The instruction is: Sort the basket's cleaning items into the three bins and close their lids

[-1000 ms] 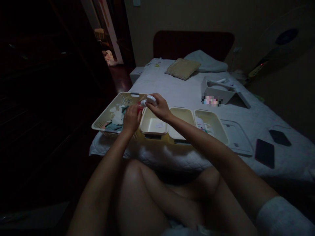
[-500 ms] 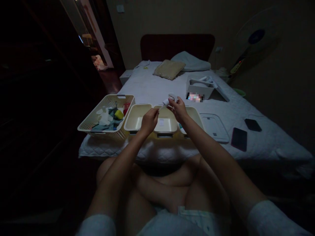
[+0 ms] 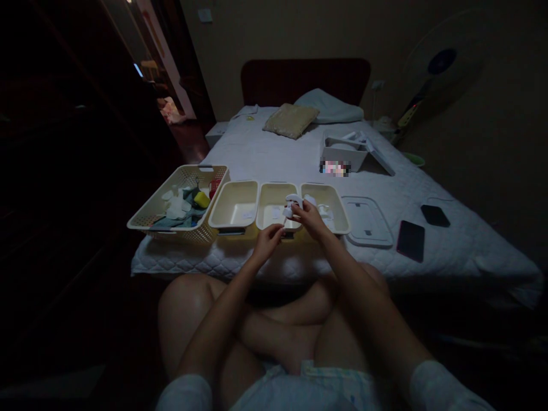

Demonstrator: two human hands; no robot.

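Observation:
My right hand grips a white plastic piece with a curved, rounded head above the middle cream bin. At the piece's thin lower end, my left hand is closed in a pinch, low over the bin's front edge. What kind of thing the white piece is cannot be made out in the dim light. Another cream bin stands to the left with a small paper in it. The right cream bin holds white items, partly hidden behind my right hand.
A perforated laundry basket at the left holds cloths, a yellow item and a red one. Right of the bins lie a pale lid and two dark flat devices. Farther back are a white box and a pillow.
Both hands have moved with the white piece from the basket's side rightward to the middle bin, then lower and nearer to me. The view has shifted too.

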